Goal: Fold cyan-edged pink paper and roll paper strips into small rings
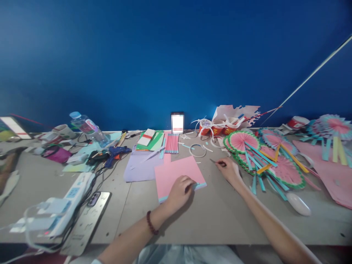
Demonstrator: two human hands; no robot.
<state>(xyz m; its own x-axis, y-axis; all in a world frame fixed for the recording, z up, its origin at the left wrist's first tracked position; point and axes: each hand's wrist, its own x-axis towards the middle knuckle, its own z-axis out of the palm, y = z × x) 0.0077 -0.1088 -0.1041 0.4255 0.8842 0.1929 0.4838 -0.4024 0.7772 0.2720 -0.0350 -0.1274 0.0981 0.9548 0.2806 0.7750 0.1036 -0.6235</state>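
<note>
A sheet of pink paper (173,174) with a light blue strip along its near edge lies in front of me. My left hand (182,189) rests on it, fingers curled together and pinching at the blue edge near the right corner. To the right of the sheet, my right hand (228,169) hovers low over the table with thumb and fingers closed. A thin, dark-tipped thing pokes out from them to the left, too small to name. Behind the sheet are lilac paper (137,167) and a pleated pink-and-blue paper piece (171,143).
Folded paper fans (244,143) crowd the right, with a white computer mouse-like object (298,204) before them. Red cups (218,126) and a tape ring (197,150) sit behind. Leftward are a glue gun (117,154), bottle (89,126), power strip (73,201) and phone (88,223).
</note>
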